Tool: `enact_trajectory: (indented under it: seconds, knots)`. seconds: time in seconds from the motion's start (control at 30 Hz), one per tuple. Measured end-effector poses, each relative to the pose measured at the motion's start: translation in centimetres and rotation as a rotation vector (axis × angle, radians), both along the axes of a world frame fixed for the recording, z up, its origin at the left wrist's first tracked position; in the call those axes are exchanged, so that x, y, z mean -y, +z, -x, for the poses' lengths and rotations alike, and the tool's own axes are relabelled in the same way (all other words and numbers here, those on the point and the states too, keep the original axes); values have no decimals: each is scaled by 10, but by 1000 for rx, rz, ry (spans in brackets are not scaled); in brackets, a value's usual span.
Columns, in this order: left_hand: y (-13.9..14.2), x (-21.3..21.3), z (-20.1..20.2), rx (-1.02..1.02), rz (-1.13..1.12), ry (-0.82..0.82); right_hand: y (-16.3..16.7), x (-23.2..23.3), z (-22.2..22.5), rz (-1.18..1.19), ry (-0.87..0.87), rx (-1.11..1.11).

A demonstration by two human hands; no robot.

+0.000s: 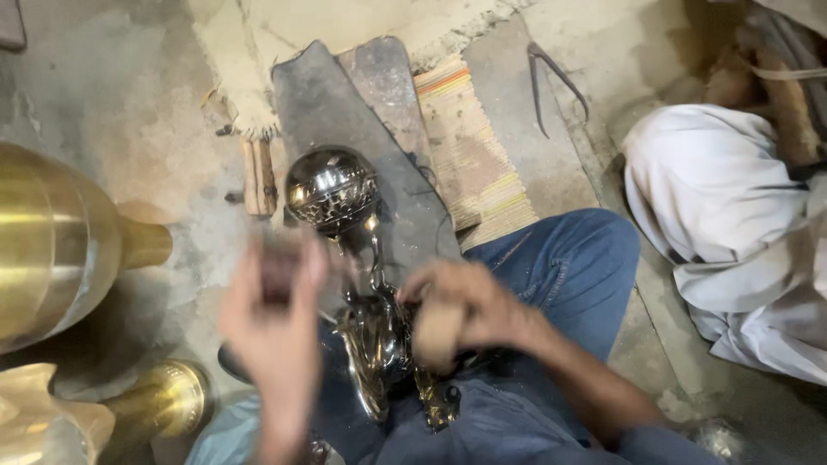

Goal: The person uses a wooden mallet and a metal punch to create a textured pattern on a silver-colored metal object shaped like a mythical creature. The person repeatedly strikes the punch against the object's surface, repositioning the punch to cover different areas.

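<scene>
Pinching a blurred small dark piece, the left hand (274, 323) hovers while the right hand (465, 310) clasps a wooden handle (437, 337); the shiny round-topped metal ornament (362, 293) at frame centre could slide off the lap.

Single head-worn view, looking steeply down, close over hands (362, 327) and lap; floor (112, 103) ahead; near field blurred, probably motion.

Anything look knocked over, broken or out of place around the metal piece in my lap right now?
Nothing looks broken or spilled. The dark ornate metal piece lies across the lap between the left hand and right hand. The brass vessels at left lie on their sides. A pair of tongs lies loose on the floor. The hands are motion-blurred, so the grips are unclear.
</scene>
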State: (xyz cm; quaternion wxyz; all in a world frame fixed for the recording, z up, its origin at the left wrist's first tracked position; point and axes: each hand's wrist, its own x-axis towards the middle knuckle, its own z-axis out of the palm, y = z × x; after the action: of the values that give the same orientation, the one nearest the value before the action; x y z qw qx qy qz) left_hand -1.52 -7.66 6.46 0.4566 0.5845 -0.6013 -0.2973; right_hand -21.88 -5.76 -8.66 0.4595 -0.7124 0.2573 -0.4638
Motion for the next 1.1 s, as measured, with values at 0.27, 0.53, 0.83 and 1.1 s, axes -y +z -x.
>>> enact_trajectory:
  seconds: [0.27, 0.53, 0.83, 1.1]
  knots:
    - [-70, -105, -16, -170, 536, 120, 4, -46, -63, 438, -48, -228]
    - [-58, -107, -77, -224, 306, 251, 26, -49, -114, 565, -23, -362]
    - [-29, 14, -99, 15, 33, -118, 23, -42, -96, 234, -75, -97]
    - [-55, 110, -54, 454, 144, -299, 12, 38, -24, -372, -528, -499]
